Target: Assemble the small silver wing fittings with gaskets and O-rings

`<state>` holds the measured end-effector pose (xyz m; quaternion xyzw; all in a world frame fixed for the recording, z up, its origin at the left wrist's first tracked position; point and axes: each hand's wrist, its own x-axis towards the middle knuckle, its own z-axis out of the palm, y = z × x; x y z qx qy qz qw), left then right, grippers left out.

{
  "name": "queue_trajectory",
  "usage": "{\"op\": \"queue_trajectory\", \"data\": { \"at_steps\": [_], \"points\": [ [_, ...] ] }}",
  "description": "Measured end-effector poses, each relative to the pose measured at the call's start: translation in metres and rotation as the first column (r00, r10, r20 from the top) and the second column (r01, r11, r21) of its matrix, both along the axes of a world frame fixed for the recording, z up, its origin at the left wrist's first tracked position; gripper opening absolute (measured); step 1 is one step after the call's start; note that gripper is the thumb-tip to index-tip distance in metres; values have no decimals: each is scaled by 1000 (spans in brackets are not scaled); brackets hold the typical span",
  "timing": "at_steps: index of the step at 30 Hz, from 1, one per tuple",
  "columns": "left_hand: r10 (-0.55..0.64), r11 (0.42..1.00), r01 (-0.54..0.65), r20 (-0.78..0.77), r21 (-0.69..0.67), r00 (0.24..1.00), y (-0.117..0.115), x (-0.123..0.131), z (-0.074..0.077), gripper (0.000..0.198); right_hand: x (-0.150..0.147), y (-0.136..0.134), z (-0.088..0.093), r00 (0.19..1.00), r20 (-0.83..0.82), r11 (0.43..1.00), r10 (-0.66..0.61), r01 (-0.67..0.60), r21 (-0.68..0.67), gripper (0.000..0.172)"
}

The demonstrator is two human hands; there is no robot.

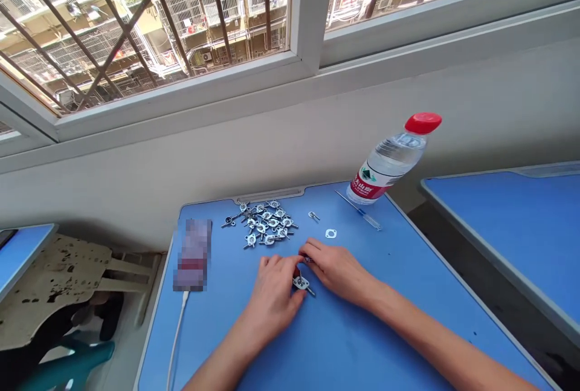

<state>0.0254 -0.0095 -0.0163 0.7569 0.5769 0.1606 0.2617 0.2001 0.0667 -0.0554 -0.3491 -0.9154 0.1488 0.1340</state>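
My left hand (276,291) is closed around a small metal part (301,283), a flat plate with a pin sticking out to the lower right. Close beside it, the fingertips of my right hand (333,264) pinch a tiny dark metal piece (308,259), mostly hidden by the fingers. Beyond my hands lies a pile of similar metal parts (267,220). A single part with a pin (313,216) and a flat plate with a hole (331,234) rest separately to the right of the pile.
The blue desk (362,330) holds a bottle with a red cap (385,164), a pen (362,213) and a blurred phone (193,255) with a white cable (177,336). Another blue desk (521,222) stands at right, a stool (54,282) at left. Behind is a wall below barred windows.
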Motion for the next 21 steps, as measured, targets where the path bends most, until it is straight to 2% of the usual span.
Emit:
{"op": "queue_trajectory", "data": {
  "at_steps": [5, 12, 16, 21],
  "points": [
    [-3, 1000, 3, 13, 1, 1000, 1, -2, 1, 48, 4, 1, 3, 998, -57, 999, -7, 6, -34, 16],
    [-3, 1000, 4, 48, -20, 999, 3, -4, -2, 51, 17, -6, 20, 991, -130, 997, 27, -36, -69, 17],
    [22, 999, -19, 73, -50, 997, 4, -4, -5, 52, 18, -16, 25, 990, -86, 993, 114, -116, -15, 19],
    [44, 996, -38, 82, -75, 996, 5, -4, -6, 52, 15, -25, 23, 984, 12, 984, 176, -176, 39, 19]
  ]
}}
